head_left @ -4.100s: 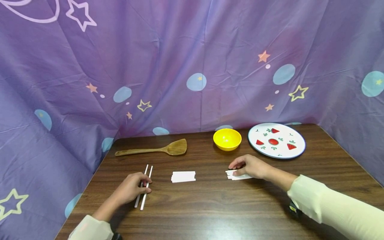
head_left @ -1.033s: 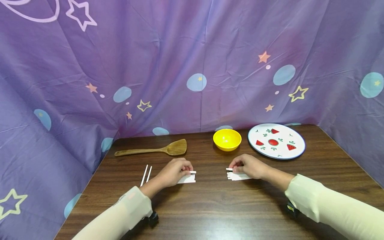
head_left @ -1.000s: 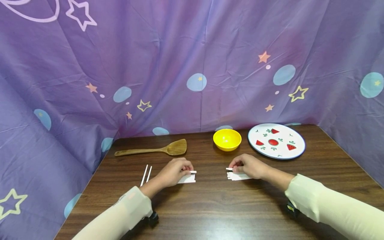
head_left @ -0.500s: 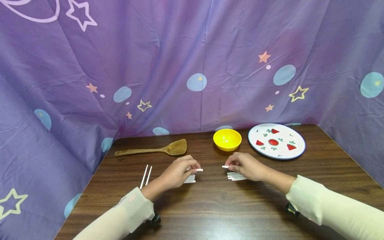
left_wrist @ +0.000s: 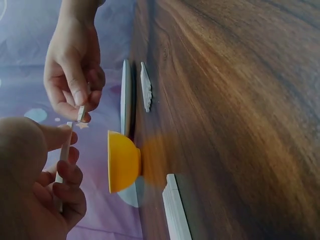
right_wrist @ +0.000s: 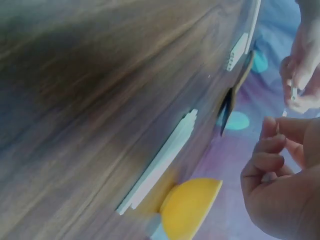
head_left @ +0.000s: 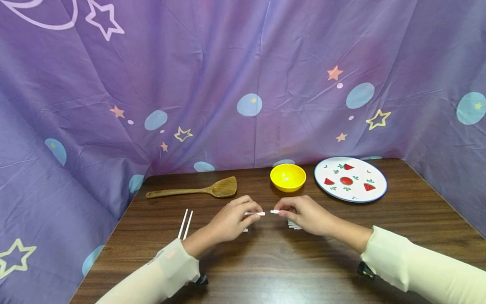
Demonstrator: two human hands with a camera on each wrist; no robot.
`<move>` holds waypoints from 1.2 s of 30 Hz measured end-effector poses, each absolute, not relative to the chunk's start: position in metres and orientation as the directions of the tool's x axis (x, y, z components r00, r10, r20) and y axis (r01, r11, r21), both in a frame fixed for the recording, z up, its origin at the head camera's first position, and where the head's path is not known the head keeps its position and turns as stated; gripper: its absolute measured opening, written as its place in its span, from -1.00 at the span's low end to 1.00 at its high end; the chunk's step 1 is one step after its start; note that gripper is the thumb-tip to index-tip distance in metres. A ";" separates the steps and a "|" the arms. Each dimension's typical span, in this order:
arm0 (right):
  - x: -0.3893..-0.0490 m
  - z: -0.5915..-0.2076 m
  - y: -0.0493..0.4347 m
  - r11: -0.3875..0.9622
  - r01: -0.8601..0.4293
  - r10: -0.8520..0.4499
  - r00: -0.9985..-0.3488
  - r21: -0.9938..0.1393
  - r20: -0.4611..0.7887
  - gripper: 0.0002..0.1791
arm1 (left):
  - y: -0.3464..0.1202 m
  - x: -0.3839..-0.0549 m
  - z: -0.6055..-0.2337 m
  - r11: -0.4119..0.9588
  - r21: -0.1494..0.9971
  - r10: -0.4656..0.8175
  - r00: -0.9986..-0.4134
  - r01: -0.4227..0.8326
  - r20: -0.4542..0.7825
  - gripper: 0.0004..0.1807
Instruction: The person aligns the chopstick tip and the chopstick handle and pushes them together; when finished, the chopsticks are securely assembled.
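My left hand (head_left: 233, 218) pinches a short white stick (left_wrist: 64, 155) between thumb and fingers, its tip pointing right. Facing it, my right hand (head_left: 305, 215) pinches another short white stick (head_left: 275, 211). In the head view a small gap parts the two tips. Both hands are raised above the table, as the left wrist view shows. Beneath the left hand lies a row of white sticks (left_wrist: 176, 210), mostly hidden in the head view. A second row of white sticks (right_wrist: 160, 162) lies under the right hand. Two long white chopsticks (head_left: 185, 223) lie beside my left forearm.
Behind the hands stand a yellow bowl (head_left: 287, 177) and a white oval plate (head_left: 351, 194) with fruit pictures. A wooden spatula (head_left: 224, 187) lies at the back left of the brown table (head_left: 281, 270). A purple cloth (head_left: 212, 84) hangs around the table.
My left hand has left the long chopsticks and taken a short stick from the left row. The right hand has lifted one from its row. Both have moved inward, bringing the tips close.
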State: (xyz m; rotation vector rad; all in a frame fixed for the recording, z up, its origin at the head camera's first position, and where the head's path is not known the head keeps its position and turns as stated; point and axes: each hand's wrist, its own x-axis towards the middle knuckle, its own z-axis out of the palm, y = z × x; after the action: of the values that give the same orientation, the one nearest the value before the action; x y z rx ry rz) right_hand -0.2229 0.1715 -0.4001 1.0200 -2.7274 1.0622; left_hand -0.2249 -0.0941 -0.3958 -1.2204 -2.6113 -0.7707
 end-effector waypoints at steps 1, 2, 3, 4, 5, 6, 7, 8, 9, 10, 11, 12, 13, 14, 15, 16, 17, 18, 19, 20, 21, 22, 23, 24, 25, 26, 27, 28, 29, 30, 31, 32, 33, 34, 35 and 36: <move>-0.221 -0.399 0.170 0.546 -0.595 -0.565 -0.781 -0.589 0.266 -0.89 | -0.093 -0.225 -0.396 0.532 0.388 0.669 -0.655 0.753 0.352 -0.88; -0.220 -0.399 0.168 0.544 -0.599 -0.564 -0.780 -0.588 0.272 -0.89 | -0.093 -0.225 -0.395 0.531 0.389 0.667 -0.655 0.753 0.356 -0.88; -0.219 -0.398 0.166 0.543 -0.602 -0.563 -0.778 -0.586 0.278 -0.89 | -0.092 -0.225 -0.395 0.530 0.390 0.664 -0.654 0.753 0.361 -0.88; -0.217 -0.397 0.165 0.538 -0.610 -0.564 -0.774 -0.583 0.290 -0.89 | -0.092 -0.224 -0.394 0.528 0.389 0.663 -0.653 0.754 0.366 -0.88; -0.216 -0.396 0.164 0.533 -0.617 -0.563 -0.769 -0.579 0.302 -0.89 | -0.091 -0.224 -0.394 0.525 0.390 0.662 -0.651 0.756 0.371 -0.88; -0.215 -0.396 0.163 0.529 -0.629 -0.564 -0.762 -0.569 0.319 -0.89 | -0.091 -0.224 -0.393 0.523 0.392 0.660 -0.651 0.757 0.376 -0.87; -0.214 -0.395 0.162 0.527 -0.637 -0.563 -0.757 -0.562 0.331 -0.89 | -0.091 -0.223 -0.393 0.521 0.392 0.659 -0.649 0.758 0.380 -0.87; -0.213 -0.395 0.161 0.525 -0.646 -0.563 -0.752 -0.554 0.343 -0.89 | -0.090 -0.223 -0.393 0.519 0.391 0.660 -0.647 0.760 0.381 -0.87; -0.212 -0.394 0.160 0.523 -0.652 -0.563 -0.748 -0.548 0.352 -0.89 | -0.090 -0.223 -0.393 0.516 0.391 0.662 -0.644 0.763 0.384 -0.87; -0.212 -0.394 0.159 0.523 -0.657 -0.564 -0.744 -0.543 0.358 -0.90 | -0.090 -0.223 -0.393 0.513 0.389 0.664 -0.641 0.765 0.386 -0.87; -0.211 -0.394 0.159 0.525 -0.660 -0.565 -0.742 -0.538 0.361 -0.90 | -0.089 -0.223 -0.393 0.511 0.388 0.665 -0.639 0.767 0.387 -0.87; -0.211 -0.394 0.158 0.527 -0.663 -0.565 -0.741 -0.532 0.363 -0.90 | -0.089 -0.223 -0.393 0.509 0.386 0.666 -0.636 0.769 0.389 -0.87; -0.211 -0.393 0.158 0.534 -0.659 -0.563 -0.744 -0.529 0.358 -0.90 | -0.089 -0.223 -0.393 0.508 0.385 0.667 -0.634 0.771 0.390 -0.87; -0.211 -0.394 0.158 0.537 -0.659 -0.564 -0.745 -0.526 0.358 -0.90 | -0.089 -0.223 -0.393 0.507 0.384 0.668 -0.634 0.771 0.391 -0.87; -0.211 -0.394 0.158 0.542 -0.659 -0.562 -0.746 -0.521 0.357 -0.90 | -0.088 -0.222 -0.393 0.507 0.384 0.667 -0.633 0.772 0.392 -0.87; -0.211 -0.394 0.157 0.546 -0.658 -0.562 -0.746 -0.518 0.357 -0.90 | -0.088 -0.222 -0.393 0.509 0.382 0.667 -0.634 0.771 0.391 -0.87; -0.211 -0.394 0.157 0.547 -0.659 -0.561 -0.746 -0.516 0.359 -0.90 | -0.088 -0.222 -0.393 0.511 0.382 0.667 -0.635 0.770 0.389 -0.87; -0.211 -0.395 0.157 0.549 -0.662 -0.561 -0.745 -0.511 0.362 -0.91 | -0.088 -0.222 -0.393 0.512 0.381 0.668 -0.635 0.770 0.388 -0.87; -0.210 -0.395 0.157 0.549 -0.666 -0.561 -0.742 -0.506 0.368 -0.91 | -0.087 -0.222 -0.393 0.514 0.380 0.668 -0.637 0.769 0.385 -0.87; -0.210 -0.395 0.157 0.548 -0.671 -0.562 -0.737 -0.499 0.374 -0.91 | -0.087 -0.221 -0.393 0.517 0.379 0.668 -0.638 0.768 0.381 -0.87; -0.210 -0.395 0.156 0.549 -0.675 -0.563 -0.734 -0.492 0.380 -0.91 | -0.086 -0.221 -0.393 0.518 0.379 0.669 -0.639 0.767 0.379 -0.87; -0.210 -0.395 0.156 0.549 -0.680 -0.563 -0.731 -0.486 0.385 -0.91 | -0.086 -0.221 -0.394 0.519 0.377 0.670 -0.639 0.767 0.377 -0.87; -0.210 -0.395 0.156 0.550 -0.684 -0.565 -0.727 -0.479 0.389 -0.91 | -0.086 -0.221 -0.394 0.519 0.377 0.670 -0.639 0.767 0.378 -0.87; -0.209 -0.394 0.156 0.550 -0.688 -0.567 -0.724 -0.473 0.393 -0.91 | -0.086 -0.221 -0.394 0.518 0.376 0.671 -0.638 0.768 0.378 -0.88; -0.209 -0.394 0.156 0.551 -0.690 -0.568 -0.722 -0.470 0.394 -0.91 | -0.086 -0.221 -0.394 0.518 0.377 0.670 -0.638 0.768 0.380 -0.88; -0.209 -0.394 0.155 0.554 -0.689 -0.568 -0.723 -0.468 0.393 -0.91 | -0.086 -0.221 -0.394 0.519 0.377 0.667 -0.639 0.767 0.382 -0.88; -0.209 -0.394 0.156 0.556 -0.686 -0.567 -0.726 -0.468 0.389 -0.92 | -0.086 -0.221 -0.394 0.518 0.378 0.665 -0.639 0.767 0.385 -0.88; -0.209 -0.393 0.156 0.559 -0.682 -0.566 -0.729 -0.471 0.383 -0.92 | -0.087 -0.221 -0.394 0.518 0.380 0.663 -0.640 0.766 0.388 -0.88; -0.209 -0.393 0.156 0.560 -0.675 -0.566 -0.735 -0.480 0.374 -0.93 | -0.087 -0.221 -0.394 0.517 0.384 0.661 -0.642 0.765 0.389 -0.88; -0.209 -0.393 0.156 0.560 -0.666 -0.563 -0.742 -0.492 0.363 -0.95 | -0.087 -0.221 -0.394 0.517 0.389 0.659 -0.644 0.763 0.389 -0.88; -0.209 -0.392 0.156 0.561 -0.657 -0.561 -0.749 -0.504 0.352 -0.97 | -0.087 -0.221 -0.394 0.516 0.393 0.657 -0.646 0.761 0.388 -0.88; -0.209 -0.392 0.157 0.561 -0.648 -0.558 -0.756 -0.516 0.342 -0.98 | -0.088 -0.221 -0.394 0.516 0.399 0.655 -0.649 0.758 0.387 -0.88; -0.209 -0.392 0.157 0.560 -0.638 -0.556 -0.762 -0.528 0.331 -0.98 | -0.088 -0.221 -0.395 0.513 0.404 0.655 -0.650 0.757 0.385 -0.88; -0.209 -0.392 0.157 0.559 -0.633 -0.555 -0.766 -0.536 0.325 -0.97 | -0.088 -0.221 -0.395 0.513 0.409 0.656 -0.652 0.755 0.381 -0.88; -0.209 -0.393 0.157 0.556 -0.631 -0.554 -0.766 -0.540 0.325 -0.96 | -0.088 -0.221 -0.395 0.513 0.412 0.655 -0.654 0.753 0.378 -0.88; -0.208 -0.393 0.157 0.556 -0.635 -0.554 -0.764 -0.537 0.330 -0.96 | -0.088 -0.221 -0.396 0.513 0.414 0.656 -0.654 0.752 0.377 -0.88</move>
State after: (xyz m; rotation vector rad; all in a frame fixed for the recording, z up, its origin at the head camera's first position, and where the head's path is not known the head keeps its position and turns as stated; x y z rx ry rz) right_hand -0.2082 0.1566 -0.3932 1.0214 -2.6607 0.9937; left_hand -0.2208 -0.0877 -0.3955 -1.2117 -2.5790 -0.8333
